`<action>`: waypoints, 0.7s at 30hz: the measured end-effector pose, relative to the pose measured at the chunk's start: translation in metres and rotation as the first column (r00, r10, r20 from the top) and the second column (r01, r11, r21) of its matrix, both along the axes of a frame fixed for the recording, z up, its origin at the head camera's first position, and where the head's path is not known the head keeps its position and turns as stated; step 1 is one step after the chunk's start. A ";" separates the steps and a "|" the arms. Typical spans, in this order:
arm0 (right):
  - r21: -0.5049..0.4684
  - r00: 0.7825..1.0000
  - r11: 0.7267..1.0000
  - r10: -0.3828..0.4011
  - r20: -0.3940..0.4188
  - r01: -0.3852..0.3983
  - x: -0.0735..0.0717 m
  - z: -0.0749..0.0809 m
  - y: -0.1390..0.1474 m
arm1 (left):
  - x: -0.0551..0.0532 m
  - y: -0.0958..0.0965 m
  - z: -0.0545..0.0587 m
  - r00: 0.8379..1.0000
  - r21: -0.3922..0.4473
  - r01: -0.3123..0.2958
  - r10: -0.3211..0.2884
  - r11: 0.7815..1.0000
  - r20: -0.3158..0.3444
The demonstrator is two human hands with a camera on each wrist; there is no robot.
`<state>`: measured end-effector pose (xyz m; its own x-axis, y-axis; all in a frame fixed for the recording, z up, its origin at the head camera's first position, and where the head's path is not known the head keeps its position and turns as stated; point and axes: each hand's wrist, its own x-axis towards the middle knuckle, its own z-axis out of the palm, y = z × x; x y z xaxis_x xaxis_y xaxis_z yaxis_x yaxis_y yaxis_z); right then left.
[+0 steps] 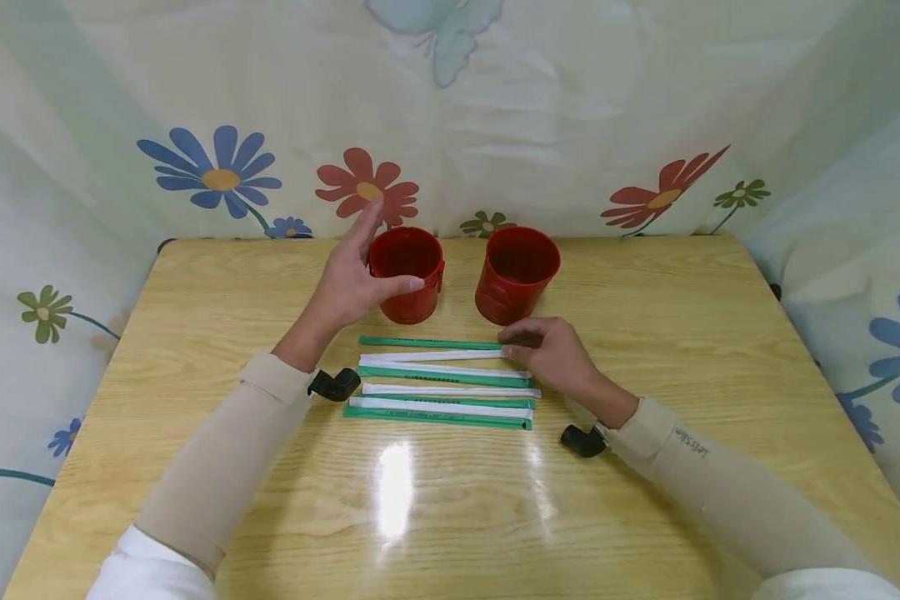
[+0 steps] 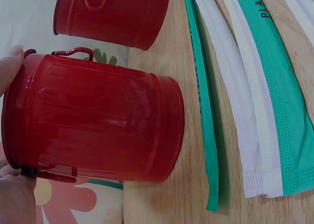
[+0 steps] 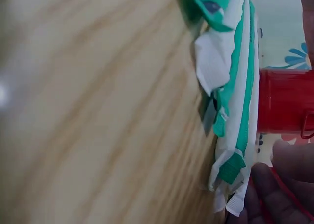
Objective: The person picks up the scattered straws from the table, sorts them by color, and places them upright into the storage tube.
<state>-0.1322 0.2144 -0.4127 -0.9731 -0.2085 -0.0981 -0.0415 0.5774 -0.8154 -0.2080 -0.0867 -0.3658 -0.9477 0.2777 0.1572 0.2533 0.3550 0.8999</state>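
Pale curtain (image 1: pixel 532 125) printed with blue and red flowers fills the upper frame and both sides, behind a glossy wood table (image 1: pixel 480 517). Glare sits at lower centre. Two red buckets stand near the table's far edge: the left bucket (image 1: pixel 412 308) just above centre, the right bucket (image 1: pixel 506 296) beside it, with a gap between. Below them, at mid-frame, long thin green and white packets (image 1: pixel 442 377) lie crosswise in a loose stack of rows, some overlapping, with dark print on the green ones. The left hand (image 1: pixel 352 283) spans the left bucket's rim, its fingers nearly straight along the far left side and its thumb across the front. The right hand (image 1: pixel 555 358) lies just under the right bucket, fingers bent, tips at the right end of the topmost green packet (image 1: pixel 420 342); I cannot tell whether they pinch it. Beige sleeves (image 1: pixel 217 475) cover both forearms, coming in from the lower corners, and a black fitting (image 1: pixel 335 385) juts out at each wrist.
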 end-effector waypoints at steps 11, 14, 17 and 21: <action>0.194 0.993 0.977 0.104 -0.060 -0.090 -0.007 -0.002 -0.005 | 0.014 0.005 0.024 0.997 0.019 0.012 -0.013 1.000 0.080; 0.224 0.986 0.964 0.157 -0.053 -0.142 -0.010 -0.002 -0.004 | 0.013 0.005 0.023 0.996 0.024 0.013 -0.015 1.000 0.090; 0.234 0.978 0.952 0.209 -0.015 -0.200 -0.013 -0.001 -0.002 | 0.009 0.004 0.016 0.996 0.014 0.013 -0.014 1.000 0.086; 0.238 0.964 0.935 0.264 0.022 -0.261 -0.017 0.002 0.000 | 0.002 0.000 0.006 0.998 0.004 0.011 -0.011 1.000 0.070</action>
<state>-0.1489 0.2144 -0.4105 -0.8880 -0.4285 -0.1668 -0.2251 0.7214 -0.6549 -0.2062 -0.0863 -0.3599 -0.9534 0.2875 0.0919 0.1937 0.3493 0.9168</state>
